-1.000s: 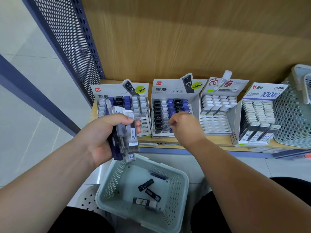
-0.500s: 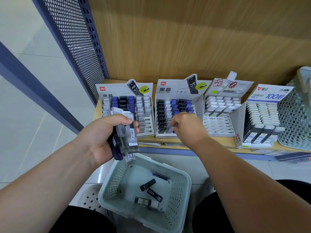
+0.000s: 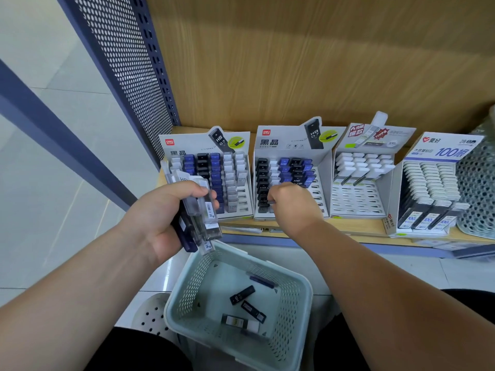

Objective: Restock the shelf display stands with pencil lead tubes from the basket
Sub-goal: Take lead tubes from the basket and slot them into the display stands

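My left hand grips a bundle of pencil lead tubes, clear, grey and dark blue, above the pale green basket. Several black tubes lie on the basket floor. My right hand reaches into the second display stand and pinches a dark tube at its lower slots; the fingertips are partly hidden. The first display stand on the left holds blue, black and white tubes.
A third stand and a fourth stand with white-capped tubes sit further right on the wooden shelf. A perforated grey basket stands at the far right. A perforated metal panel borders the shelf's left side. A white stool is under the basket.
The view has shifted slightly. My right hand has stayed at the lower slots of the second stand, and my left hand still holds the bundle in place.
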Demonstrator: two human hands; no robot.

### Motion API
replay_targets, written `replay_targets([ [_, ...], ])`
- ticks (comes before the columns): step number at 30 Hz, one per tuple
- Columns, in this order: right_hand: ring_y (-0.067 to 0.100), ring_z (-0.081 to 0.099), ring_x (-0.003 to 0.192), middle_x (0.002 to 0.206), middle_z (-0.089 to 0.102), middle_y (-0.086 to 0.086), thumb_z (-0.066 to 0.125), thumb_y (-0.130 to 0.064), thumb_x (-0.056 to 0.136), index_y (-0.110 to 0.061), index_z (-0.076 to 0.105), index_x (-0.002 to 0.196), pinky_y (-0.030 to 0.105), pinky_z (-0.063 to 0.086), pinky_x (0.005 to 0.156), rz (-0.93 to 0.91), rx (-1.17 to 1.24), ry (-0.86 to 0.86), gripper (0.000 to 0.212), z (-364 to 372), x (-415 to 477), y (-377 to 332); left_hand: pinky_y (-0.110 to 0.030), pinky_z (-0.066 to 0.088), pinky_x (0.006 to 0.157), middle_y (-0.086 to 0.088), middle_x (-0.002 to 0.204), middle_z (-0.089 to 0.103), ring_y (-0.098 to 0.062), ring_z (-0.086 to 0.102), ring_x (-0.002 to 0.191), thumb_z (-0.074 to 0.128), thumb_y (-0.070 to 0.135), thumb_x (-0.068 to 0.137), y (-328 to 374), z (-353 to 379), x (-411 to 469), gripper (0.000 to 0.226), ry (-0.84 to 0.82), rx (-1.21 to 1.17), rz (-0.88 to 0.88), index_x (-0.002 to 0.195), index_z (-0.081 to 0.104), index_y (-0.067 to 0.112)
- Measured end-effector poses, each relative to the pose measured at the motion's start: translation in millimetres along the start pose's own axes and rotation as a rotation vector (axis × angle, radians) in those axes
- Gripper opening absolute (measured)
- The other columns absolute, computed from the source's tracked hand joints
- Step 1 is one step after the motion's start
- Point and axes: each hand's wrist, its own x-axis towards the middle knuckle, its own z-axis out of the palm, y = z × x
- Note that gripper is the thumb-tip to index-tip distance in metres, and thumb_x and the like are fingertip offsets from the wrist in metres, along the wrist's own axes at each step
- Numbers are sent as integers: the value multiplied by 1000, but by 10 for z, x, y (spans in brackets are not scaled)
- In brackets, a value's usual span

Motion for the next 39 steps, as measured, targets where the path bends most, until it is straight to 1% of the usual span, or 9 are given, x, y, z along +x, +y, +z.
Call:
replay_targets([
  [5,30,61,83,99,59,11,55,13,87,-8,64,100,39,57,76,-1,2,-5,26,0,0,-60,-26,46,36,-9,81,69,-17,65,47,60,6,86,-9,-35,34,42,-12,-15,4,128,61,-1],
  [9,29,55,77,93,53,9,56,14,86,-7,62,99,34,48,67,-41,-7,6,25,30,8,-158,-36,55,48,-9,82,73,-19,71,62,62,5,83,-29,-64,83,16,-65,-6,-9,85,78,8],
  [12,29,54,74,89,47,8,57,14,87,-8,59,96,33,43,64,-68,-19,25,24,68,23,-204,-35,56,50,-7,79,74,-17,72,65,62,7,82,-64,-80,118,23,-106,18,-14,67,78,13],
  [23,31,66,97,112,66,10,61,-20,98,-13,66,120,41,56,83,-100,145,108,23,-201,-33,-192,-34,57,53,-11,82,72,-22,71,66,70,13,63,-82,-3,114,25,-246,-24,-32,86,77,6],
  [27,18,73,64,69,72,1,69,-36,93,-18,71,87,39,61,64,20,786,105,20,-593,-193,-304,-49,62,71,-10,86,72,-25,71,74,68,8,72,-99,121,164,29,-210,-107,0,100,72,7],
  [30,16,70,57,64,70,1,84,-39,77,-22,67,97,31,58,55,-6,1110,-80,31,-707,-341,-342,-54,59,80,-13,90,72,-29,71,79,64,9,82,-109,258,189,21,-175,-73,12,101,71,7],
  [34,16,63,56,65,64,1,93,-27,70,-31,64,113,45,61,65,-24,1052,-39,53,-718,-450,-241,-50,60,83,-12,92,72,-26,71,77,65,8,85,-161,444,219,17,-213,-53,-23,100,72,4],
  [37,10,59,57,68,65,3,94,-28,68,-36,63,120,39,55,67,7,952,-90,61,-797,-492,-94,-44,62,69,-14,95,74,-26,73,76,68,12,85,-221,529,225,21,-248,79,-85,101,75,2],
  [39,12,58,57,69,66,4,94,-26,69,-34,64,119,39,52,64,2,883,-160,59,-865,-516,-13,-42,61,76,-13,98,76,-25,73,77,68,14,84,-262,577,226,19,-287,150,-114,97,79,4],
])
